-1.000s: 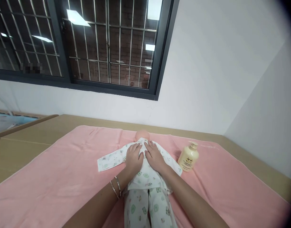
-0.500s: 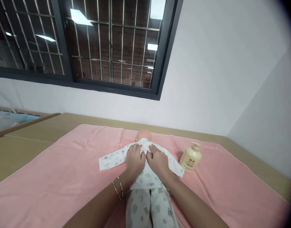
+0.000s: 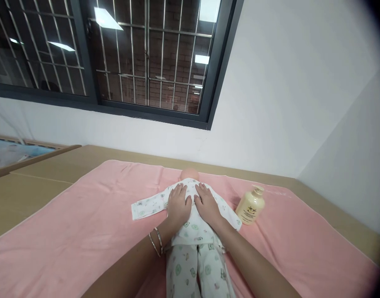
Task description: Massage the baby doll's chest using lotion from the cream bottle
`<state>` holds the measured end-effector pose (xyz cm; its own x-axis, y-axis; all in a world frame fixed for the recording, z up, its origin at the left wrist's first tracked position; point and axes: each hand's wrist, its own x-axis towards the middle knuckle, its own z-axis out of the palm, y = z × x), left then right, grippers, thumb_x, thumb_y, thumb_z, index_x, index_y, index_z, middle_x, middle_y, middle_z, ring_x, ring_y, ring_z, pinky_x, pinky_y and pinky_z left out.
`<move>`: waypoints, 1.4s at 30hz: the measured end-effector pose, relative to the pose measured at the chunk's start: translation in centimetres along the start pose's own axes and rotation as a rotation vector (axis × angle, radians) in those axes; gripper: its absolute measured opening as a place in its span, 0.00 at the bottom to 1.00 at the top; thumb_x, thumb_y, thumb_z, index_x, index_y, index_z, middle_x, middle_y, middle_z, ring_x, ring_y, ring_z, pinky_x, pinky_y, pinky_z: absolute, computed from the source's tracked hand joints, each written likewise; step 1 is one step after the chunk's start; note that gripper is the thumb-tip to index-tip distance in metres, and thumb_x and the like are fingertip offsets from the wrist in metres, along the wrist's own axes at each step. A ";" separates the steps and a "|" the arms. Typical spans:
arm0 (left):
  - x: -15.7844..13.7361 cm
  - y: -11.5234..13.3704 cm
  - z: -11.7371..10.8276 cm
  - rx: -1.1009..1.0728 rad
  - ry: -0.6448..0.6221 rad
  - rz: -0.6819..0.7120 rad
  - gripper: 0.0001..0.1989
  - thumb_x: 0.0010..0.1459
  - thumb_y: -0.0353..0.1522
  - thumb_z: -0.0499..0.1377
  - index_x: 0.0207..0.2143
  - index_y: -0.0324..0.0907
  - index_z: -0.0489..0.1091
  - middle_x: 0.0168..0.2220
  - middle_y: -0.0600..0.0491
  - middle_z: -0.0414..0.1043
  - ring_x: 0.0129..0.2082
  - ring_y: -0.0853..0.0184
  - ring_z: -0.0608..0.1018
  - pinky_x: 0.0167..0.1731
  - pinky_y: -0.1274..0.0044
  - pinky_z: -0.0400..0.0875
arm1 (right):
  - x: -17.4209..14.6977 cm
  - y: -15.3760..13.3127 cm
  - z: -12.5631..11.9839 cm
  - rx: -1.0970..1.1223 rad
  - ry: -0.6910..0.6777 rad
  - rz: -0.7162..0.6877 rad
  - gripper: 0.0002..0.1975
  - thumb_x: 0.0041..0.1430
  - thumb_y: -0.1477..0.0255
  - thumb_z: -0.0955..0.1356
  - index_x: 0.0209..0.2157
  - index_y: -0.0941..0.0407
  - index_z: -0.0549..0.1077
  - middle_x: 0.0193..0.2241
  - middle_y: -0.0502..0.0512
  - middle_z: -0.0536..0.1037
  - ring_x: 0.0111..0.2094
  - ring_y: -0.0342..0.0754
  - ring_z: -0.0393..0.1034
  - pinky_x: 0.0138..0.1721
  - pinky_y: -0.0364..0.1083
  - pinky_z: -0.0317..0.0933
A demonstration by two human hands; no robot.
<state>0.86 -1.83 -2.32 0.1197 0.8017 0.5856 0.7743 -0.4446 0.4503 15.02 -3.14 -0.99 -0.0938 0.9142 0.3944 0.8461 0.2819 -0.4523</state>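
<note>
A baby doll (image 3: 190, 173) lies on a pink blanket (image 3: 93, 223), its head toward the wall. It is dressed in a white patterned top (image 3: 194, 231) and matching trousers (image 3: 181, 271), sleeves spread out to both sides. My left hand (image 3: 178, 207) rests flat on the left part of the doll's upper body, fingers stretched out. On the right part lies my right hand (image 3: 208, 205), also flat with its fingers extended. Both thumbs point inward with a small gap between them. Neither hand grasps anything.
A pale yellow pump bottle (image 3: 250, 205) stands upright on the blanket beside the doll's right-hand sleeve. Behind the tan tabletop (image 3: 97, 152) rises a white wall (image 3: 270, 91) with a dark-framed barred window (image 3: 152, 58). A wood-edged bed or tray with blue lining (image 3: 28, 149) is at far left.
Both hands have slid slightly up the doll's upper body toward its shoulders, and their fingers lie straighter. The view has shifted a little; the bottle stays in place.
</note>
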 end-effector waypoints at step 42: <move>-1.0 0.8 -1.2 0.082 0.195 0.115 0.17 0.58 0.29 0.52 0.48 0.39 0.69 0.53 0.42 0.68 0.55 0.52 0.68 0.54 0.59 0.63 | -1.3 -1.2 -0.8 -0.106 0.030 -0.011 0.26 0.67 0.66 0.54 0.63 0.60 0.59 0.64 0.61 0.56 0.66 0.54 0.45 0.65 0.56 0.40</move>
<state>0.68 -3.44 -1.74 0.0939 0.6521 0.7523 0.8115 -0.4879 0.3216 14.53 -4.94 -0.32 -0.0894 0.9017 0.4231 0.8960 0.2583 -0.3612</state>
